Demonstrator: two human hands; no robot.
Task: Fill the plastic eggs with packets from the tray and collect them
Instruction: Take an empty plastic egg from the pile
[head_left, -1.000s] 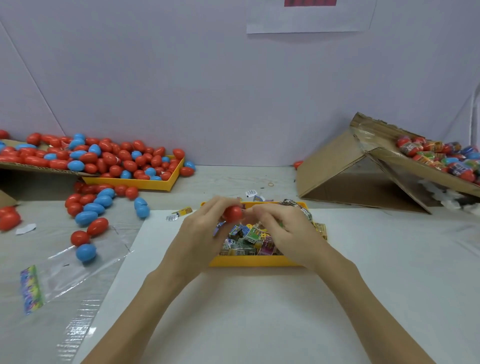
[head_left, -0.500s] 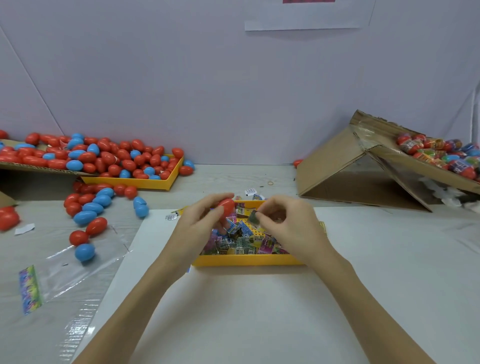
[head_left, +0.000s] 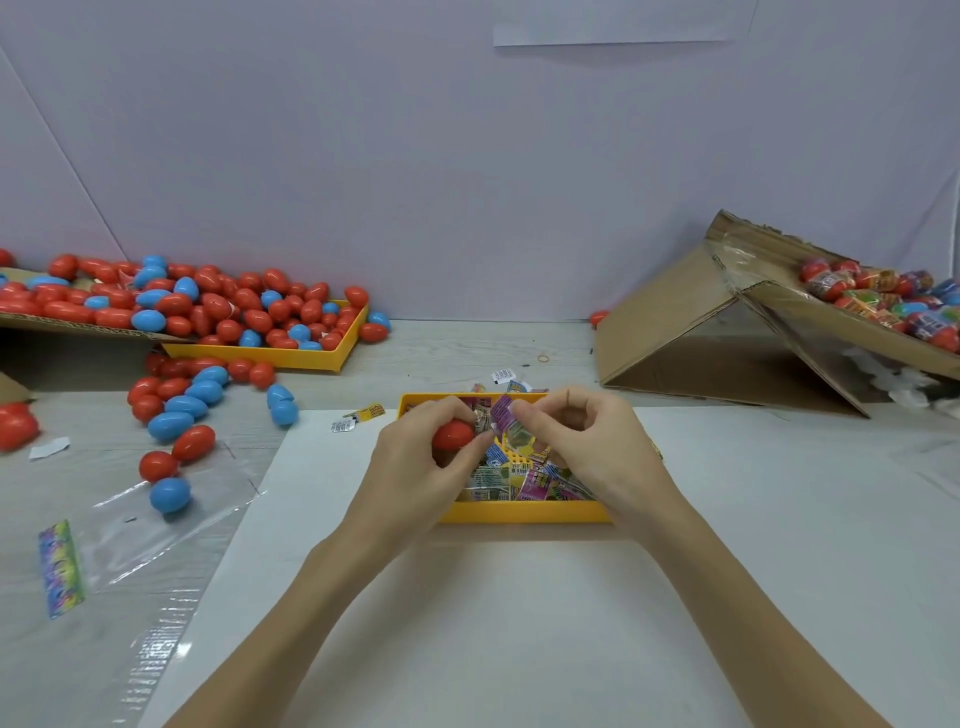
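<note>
A yellow tray (head_left: 524, 511) full of small colourful packets sits in front of me on a white sheet. Above it my left hand (head_left: 415, 467) grips a red plastic egg (head_left: 453, 434). Just to its right, my right hand (head_left: 587, 447) pinches a purple packet (head_left: 502, 411) between thumb and fingertips, right beside the egg. Whether the egg is split open is hidden by my fingers.
Red and blue eggs (head_left: 208, 306) heap on cardboard and a second yellow tray (head_left: 291, 356) at the left, with loose eggs spilling toward a clear plastic bag (head_left: 156, 525). A tilted cardboard box (head_left: 727, 332) at the right holds wrapped eggs (head_left: 883, 301). Stray packets (head_left: 363, 415) lie near the tray.
My hands came apart from the egg they held together; the right hand dipped to the tray and now lifts a purple packet next to the egg kept in the left hand.
</note>
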